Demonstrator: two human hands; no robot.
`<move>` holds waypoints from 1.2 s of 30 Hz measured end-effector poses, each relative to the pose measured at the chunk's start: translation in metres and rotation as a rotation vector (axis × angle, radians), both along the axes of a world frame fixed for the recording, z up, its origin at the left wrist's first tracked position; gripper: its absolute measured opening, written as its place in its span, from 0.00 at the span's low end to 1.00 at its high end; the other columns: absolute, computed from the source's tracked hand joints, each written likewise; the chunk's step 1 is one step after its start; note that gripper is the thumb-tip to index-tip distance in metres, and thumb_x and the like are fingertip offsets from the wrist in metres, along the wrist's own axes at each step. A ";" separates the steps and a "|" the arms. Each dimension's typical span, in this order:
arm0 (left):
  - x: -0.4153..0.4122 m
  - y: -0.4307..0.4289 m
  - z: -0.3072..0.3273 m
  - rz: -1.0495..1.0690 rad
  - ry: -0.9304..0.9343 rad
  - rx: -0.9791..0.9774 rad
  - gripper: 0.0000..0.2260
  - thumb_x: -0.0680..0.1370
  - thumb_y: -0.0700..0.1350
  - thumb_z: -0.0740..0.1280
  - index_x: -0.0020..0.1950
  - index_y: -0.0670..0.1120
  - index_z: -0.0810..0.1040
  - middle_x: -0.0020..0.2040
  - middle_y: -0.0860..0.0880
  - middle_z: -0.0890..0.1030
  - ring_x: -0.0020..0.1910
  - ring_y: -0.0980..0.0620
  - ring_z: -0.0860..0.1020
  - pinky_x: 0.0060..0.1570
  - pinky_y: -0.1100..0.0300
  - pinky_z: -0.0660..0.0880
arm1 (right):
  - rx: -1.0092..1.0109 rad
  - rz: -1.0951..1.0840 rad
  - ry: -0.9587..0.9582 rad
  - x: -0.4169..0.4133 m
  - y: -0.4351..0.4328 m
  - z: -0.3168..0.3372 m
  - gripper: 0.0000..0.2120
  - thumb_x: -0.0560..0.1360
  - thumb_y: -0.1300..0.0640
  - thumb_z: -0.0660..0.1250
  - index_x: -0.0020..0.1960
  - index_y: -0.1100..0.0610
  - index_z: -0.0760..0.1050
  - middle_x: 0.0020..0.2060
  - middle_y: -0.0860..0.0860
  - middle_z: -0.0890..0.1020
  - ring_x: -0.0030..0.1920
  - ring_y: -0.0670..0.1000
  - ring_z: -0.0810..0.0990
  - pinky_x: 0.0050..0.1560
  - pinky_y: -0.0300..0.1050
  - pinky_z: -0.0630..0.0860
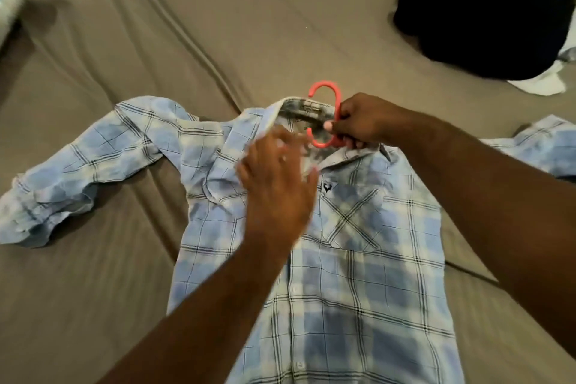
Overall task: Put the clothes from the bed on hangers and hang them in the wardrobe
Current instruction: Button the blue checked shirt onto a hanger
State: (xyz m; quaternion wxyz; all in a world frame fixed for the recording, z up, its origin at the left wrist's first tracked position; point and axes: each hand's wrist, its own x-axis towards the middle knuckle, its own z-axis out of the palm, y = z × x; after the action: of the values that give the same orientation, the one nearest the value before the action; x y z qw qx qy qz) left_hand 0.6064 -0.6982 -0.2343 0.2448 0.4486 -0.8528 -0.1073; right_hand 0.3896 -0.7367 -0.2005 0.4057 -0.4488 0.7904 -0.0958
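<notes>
Plaid shirt flat on bed. Right hand grips pink hanger hook at collar. Left hand blurred, fingers spread on placket. Risk: hanger shoulder misses sleeve, shirt slips off when lifted.

plaid shirt: pale blue and white, dark check lines; flat on bed, front up, buttoned; collar toward 12 o'clock, hem out of frame at 6; one sleeve crumpled toward 9, other stretched toward 3; chest pocket, small dark emblem above; pink hanger: hook poking from collar opening toward 12, rest hidden; dark clothes heap at 2 o'clock, white garment at its edge
</notes>
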 end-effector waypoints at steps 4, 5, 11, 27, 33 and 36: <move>-0.002 0.057 -0.046 -0.252 -0.310 0.187 0.25 0.72 0.66 0.68 0.64 0.55 0.74 0.58 0.50 0.73 0.57 0.47 0.73 0.54 0.47 0.68 | -0.076 -0.072 0.011 0.004 -0.019 -0.011 0.13 0.80 0.49 0.69 0.41 0.56 0.82 0.29 0.53 0.81 0.24 0.48 0.73 0.25 0.38 0.69; -0.002 0.064 -0.054 -0.270 -0.339 0.236 0.25 0.70 0.65 0.71 0.62 0.55 0.74 0.57 0.50 0.74 0.56 0.47 0.73 0.53 0.47 0.70 | -0.082 -0.093 -0.002 0.005 -0.024 -0.014 0.13 0.80 0.49 0.69 0.41 0.56 0.82 0.29 0.52 0.80 0.24 0.49 0.73 0.26 0.39 0.69; -0.009 0.084 -0.063 -0.348 -0.280 0.274 0.19 0.63 0.49 0.78 0.50 0.52 0.76 0.46 0.52 0.77 0.45 0.49 0.77 0.48 0.50 0.74 | -0.159 -0.130 0.053 0.009 -0.053 -0.025 0.14 0.80 0.51 0.68 0.43 0.60 0.83 0.31 0.54 0.81 0.24 0.46 0.75 0.33 0.43 0.72; 0.006 0.142 -0.060 -0.465 -0.127 0.389 0.12 0.72 0.56 0.71 0.49 0.55 0.71 0.45 0.57 0.76 0.44 0.53 0.77 0.48 0.56 0.77 | -0.231 -0.468 0.209 -0.003 -0.089 -0.046 0.11 0.78 0.57 0.71 0.43 0.65 0.78 0.34 0.57 0.84 0.27 0.51 0.83 0.23 0.38 0.74; 0.013 0.115 -0.041 -0.258 0.254 0.729 0.06 0.84 0.53 0.60 0.55 0.54 0.75 0.52 0.56 0.76 0.48 0.58 0.76 0.48 0.58 0.75 | -0.574 -0.378 0.271 0.014 -0.050 -0.023 0.11 0.76 0.56 0.65 0.56 0.57 0.81 0.50 0.50 0.84 0.48 0.53 0.85 0.54 0.50 0.81; 0.012 0.086 -0.036 -0.065 0.416 0.662 0.05 0.84 0.50 0.63 0.54 0.52 0.77 0.46 0.55 0.79 0.45 0.60 0.78 0.44 0.66 0.75 | -0.655 -0.509 0.294 0.032 0.010 -0.006 0.08 0.77 0.53 0.67 0.47 0.56 0.82 0.40 0.45 0.84 0.40 0.45 0.82 0.46 0.37 0.77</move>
State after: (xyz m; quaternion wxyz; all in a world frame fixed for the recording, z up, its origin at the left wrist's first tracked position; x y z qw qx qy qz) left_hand 0.6185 -0.6125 -0.2704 0.2511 0.4447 -0.7180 -0.4730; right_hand 0.4213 -0.7263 -0.2062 0.0888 -0.3537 0.8530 -0.3735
